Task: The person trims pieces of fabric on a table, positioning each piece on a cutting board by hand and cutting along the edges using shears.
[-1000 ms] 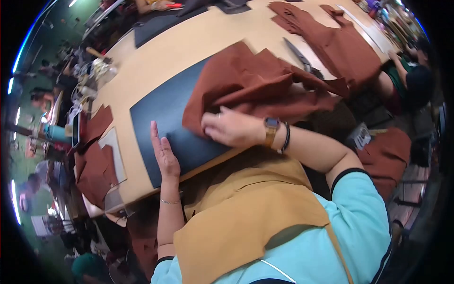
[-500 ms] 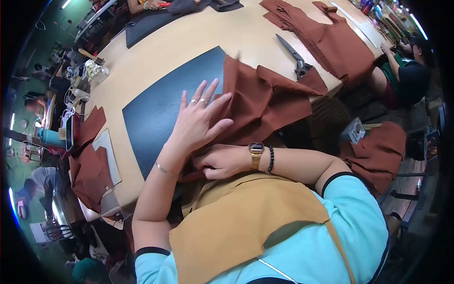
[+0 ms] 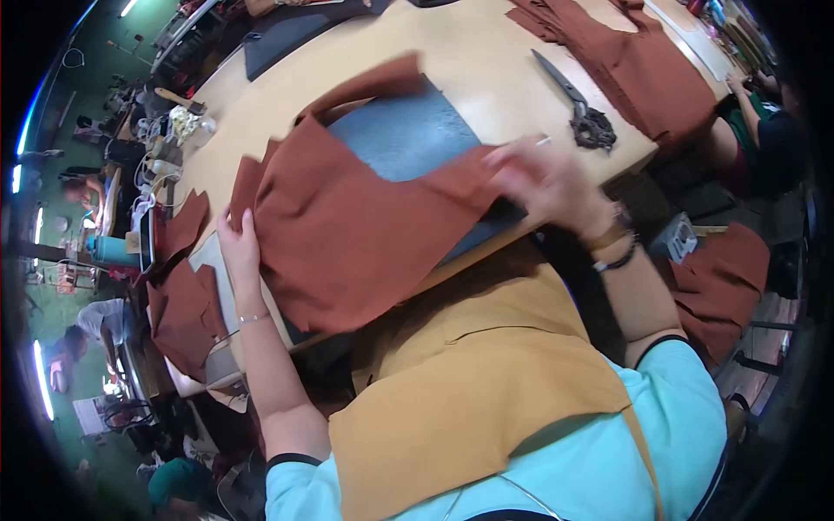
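One brown cloth [image 3: 347, 226]: left fingers [image 3: 248, 227] pinch edge; right fingers [image 3: 514, 167] (blurred) at corner, can't tell grip

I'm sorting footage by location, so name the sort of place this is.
Probably a fabric or leather workshop: shears lie on a broad table near layered brown material, and the left hand holds a brown sheet.

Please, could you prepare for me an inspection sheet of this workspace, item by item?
Surface: pale tabletop, with a dark sheet on it.
Job's things: brown cloth, partly covering the sheet.
Clutter: scissors toward the right; more brown pieces beyond them.
Hands: left hand holds the cloth's left edge; right hand is at its right edge, blurred, grip unclear.
Cables: white cords at the left, ends unclear.
Surroundings: another person at the right.
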Demonstrator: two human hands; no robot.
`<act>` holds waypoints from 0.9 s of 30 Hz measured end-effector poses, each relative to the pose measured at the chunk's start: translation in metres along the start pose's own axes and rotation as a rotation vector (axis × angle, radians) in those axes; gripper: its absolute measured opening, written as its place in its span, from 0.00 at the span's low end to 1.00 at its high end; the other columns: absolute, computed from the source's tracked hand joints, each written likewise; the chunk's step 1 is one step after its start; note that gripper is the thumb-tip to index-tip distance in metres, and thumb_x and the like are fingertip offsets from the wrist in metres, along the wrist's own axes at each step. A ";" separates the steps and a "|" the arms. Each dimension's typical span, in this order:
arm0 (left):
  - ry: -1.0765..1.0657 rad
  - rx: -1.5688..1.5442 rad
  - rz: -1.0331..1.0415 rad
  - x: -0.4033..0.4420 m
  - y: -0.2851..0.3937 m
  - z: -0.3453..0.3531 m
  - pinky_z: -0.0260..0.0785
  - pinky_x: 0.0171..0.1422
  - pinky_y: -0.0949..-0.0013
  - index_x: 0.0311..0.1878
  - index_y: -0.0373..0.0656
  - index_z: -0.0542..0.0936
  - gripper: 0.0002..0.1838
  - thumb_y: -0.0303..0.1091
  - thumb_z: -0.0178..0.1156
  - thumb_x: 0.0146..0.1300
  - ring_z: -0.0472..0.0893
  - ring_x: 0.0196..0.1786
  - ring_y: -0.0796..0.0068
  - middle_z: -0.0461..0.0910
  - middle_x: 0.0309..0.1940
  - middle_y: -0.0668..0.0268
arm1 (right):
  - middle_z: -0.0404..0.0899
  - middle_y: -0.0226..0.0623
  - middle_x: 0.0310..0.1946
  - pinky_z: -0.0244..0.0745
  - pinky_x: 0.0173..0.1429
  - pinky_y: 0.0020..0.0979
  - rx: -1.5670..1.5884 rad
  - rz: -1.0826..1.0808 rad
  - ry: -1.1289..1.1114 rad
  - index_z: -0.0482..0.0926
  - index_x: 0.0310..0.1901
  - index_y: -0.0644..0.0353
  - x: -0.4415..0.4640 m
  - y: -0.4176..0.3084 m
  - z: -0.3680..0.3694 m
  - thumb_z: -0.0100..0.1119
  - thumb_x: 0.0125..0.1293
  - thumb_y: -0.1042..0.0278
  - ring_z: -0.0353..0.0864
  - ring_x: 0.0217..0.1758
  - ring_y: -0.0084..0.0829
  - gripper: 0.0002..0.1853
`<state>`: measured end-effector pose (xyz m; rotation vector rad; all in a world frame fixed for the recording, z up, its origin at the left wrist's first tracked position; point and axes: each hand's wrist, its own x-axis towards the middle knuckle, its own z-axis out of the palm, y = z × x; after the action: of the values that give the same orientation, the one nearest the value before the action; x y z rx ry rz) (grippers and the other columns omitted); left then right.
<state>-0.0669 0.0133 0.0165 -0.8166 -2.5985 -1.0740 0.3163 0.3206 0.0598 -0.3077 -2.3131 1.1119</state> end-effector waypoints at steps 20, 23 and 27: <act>-0.654 0.549 0.628 -0.015 0.029 -0.007 0.36 0.76 0.36 0.75 0.57 0.58 0.54 0.75 0.57 0.46 0.48 0.78 0.56 0.49 0.77 0.60 | 0.83 0.44 0.42 0.75 0.52 0.42 -0.825 0.462 0.172 0.79 0.48 0.58 -0.024 0.131 -0.097 0.62 0.61 0.56 0.81 0.48 0.44 0.18; -0.557 0.699 0.658 0.013 -0.019 -0.033 0.37 0.75 0.37 0.75 0.57 0.58 0.57 0.80 0.52 0.44 0.48 0.78 0.54 0.49 0.77 0.56 | 0.83 0.43 0.41 0.76 0.51 0.41 -0.939 0.459 0.144 0.81 0.46 0.57 -0.020 0.130 -0.095 0.62 0.60 0.54 0.81 0.48 0.43 0.18; -0.400 0.576 0.737 0.011 0.022 -0.018 0.41 0.74 0.38 0.71 0.54 0.65 0.48 0.70 0.60 0.49 0.52 0.77 0.52 0.54 0.75 0.54 | 0.84 0.44 0.38 0.78 0.49 0.41 -0.932 0.578 0.019 0.82 0.42 0.57 -0.003 0.125 -0.103 0.63 0.57 0.52 0.83 0.44 0.43 0.19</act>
<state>-0.0635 0.0182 0.0466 -1.7262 -2.3081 0.0449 0.3735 0.4646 0.0141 -1.3768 -2.6455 0.1378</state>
